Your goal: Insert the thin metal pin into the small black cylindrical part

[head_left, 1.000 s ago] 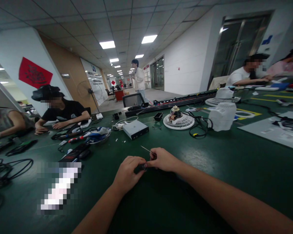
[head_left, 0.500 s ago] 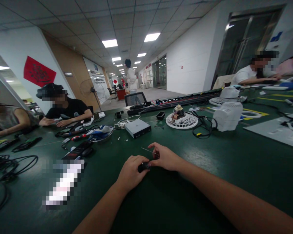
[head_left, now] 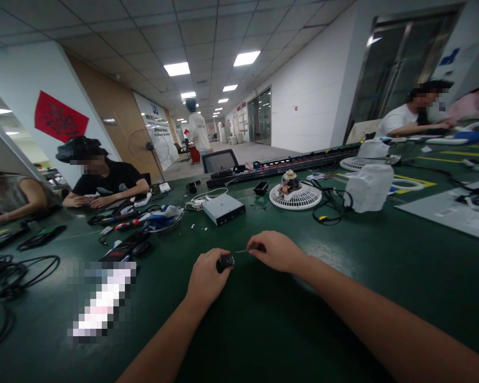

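On the dark green worktop we see the left hand holding a small black part between thumb and fingers. The right hand, palm turned downward, pinches a thin metal rod, pointing left near this part. The wall sign we cannot read.

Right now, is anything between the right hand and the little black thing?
Nothing visible blocks the right hand; only its thin stick sits between it and the black thing in the left hand.
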{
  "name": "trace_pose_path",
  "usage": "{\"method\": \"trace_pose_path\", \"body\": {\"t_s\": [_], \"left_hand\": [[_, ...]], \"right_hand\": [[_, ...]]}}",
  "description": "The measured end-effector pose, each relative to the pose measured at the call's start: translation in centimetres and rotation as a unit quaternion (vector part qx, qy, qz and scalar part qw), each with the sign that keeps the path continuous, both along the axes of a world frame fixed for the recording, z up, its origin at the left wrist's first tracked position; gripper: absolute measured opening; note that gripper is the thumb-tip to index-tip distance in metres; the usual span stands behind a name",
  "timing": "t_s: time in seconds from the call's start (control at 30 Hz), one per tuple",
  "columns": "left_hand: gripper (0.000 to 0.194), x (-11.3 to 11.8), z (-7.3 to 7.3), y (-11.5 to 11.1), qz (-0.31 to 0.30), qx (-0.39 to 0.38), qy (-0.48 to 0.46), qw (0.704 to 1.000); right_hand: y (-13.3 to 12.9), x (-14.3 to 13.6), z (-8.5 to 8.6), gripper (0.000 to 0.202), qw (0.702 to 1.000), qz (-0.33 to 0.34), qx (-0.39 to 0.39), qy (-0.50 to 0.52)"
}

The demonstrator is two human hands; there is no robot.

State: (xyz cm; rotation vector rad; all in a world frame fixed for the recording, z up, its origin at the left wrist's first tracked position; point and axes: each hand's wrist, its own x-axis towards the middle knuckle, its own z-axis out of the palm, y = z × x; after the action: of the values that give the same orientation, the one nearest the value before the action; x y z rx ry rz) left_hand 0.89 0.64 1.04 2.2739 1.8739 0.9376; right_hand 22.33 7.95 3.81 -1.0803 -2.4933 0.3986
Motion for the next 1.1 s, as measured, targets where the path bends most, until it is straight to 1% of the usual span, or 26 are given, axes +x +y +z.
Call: {"method": "trace_pose_path", "body": {"t_s": [0.13,0.37,0.43,0.5,0.6,0.7,0.77,0.87,0.93,1.03,1.1], "left_hand": [[0.025,-0.2,-0.18,0.01,-0.008,0.012,-0.012,1.0],[0.023,0.28,0.08,-0.3,-0.02,0.029,-0.001,0.999],[0.022,0.32,0.15,-0.32,-0.021,0.027,0.003,0.999],[0.022,0.31,0.14,-0.33,-0.027,0.024,0.006,0.999],[0.025,0.26,0.02,-0.33,-0.034,0.024,0.009,0.999],[0.025,0.2,-0.05,-0.32,-0.038,0.019,0.017,0.999],[0.025,0.17,-0.04,-0.31,-0.043,0.019,0.019,0.999],[0.025,0.12,0.02,-0.3,-0.055,0.028,0.019,0.998],[0.028,0.08,0.04,-0.28,-0.06,0.033,0.019,0.997],[0.032,0.05,0.01,-0.24,-0.066,0.036,0.029,0.997],[0.033,0.03,-0.01,-0.23,-0.078,0.037,0.039,0.996]], "right_hand": [[-0.18,-0.13,0.16,0.013,0.999,0.04,-0.003,-0.002],[-0.71,-0.53,0.0,0.01,0.999,0.039,0.034,-0.004],[-0.72,-0.43,0.04,0.01,0.998,0.054,0.033,-0.004],[-0.66,-0.37,0.05,0.01,0.998,0.064,0.016,0.007],[-0.47,-0.37,-0.02,0.012,0.999,0.043,-0.014,0.024],[-0.27,-0.37,-0.15,0.011,1.0,0.018,-0.001,0.004],[-0.23,-0.33,-0.19,0.011,1.0,0.029,-0.003,-0.007],[-0.3,-0.28,-0.15,0.012,0.997,0.057,-0.05,0.02],[-0.36,-0.28,-0.11,0.012,0.996,0.051,-0.067,0.038],[-0.39,-0.27,-0.07,0.011,0.999,0.017,-0.048,0.009],[-0.4,-0.23,-0.05,0.011,0.999,0.01,-0.036,-0.022]]}}
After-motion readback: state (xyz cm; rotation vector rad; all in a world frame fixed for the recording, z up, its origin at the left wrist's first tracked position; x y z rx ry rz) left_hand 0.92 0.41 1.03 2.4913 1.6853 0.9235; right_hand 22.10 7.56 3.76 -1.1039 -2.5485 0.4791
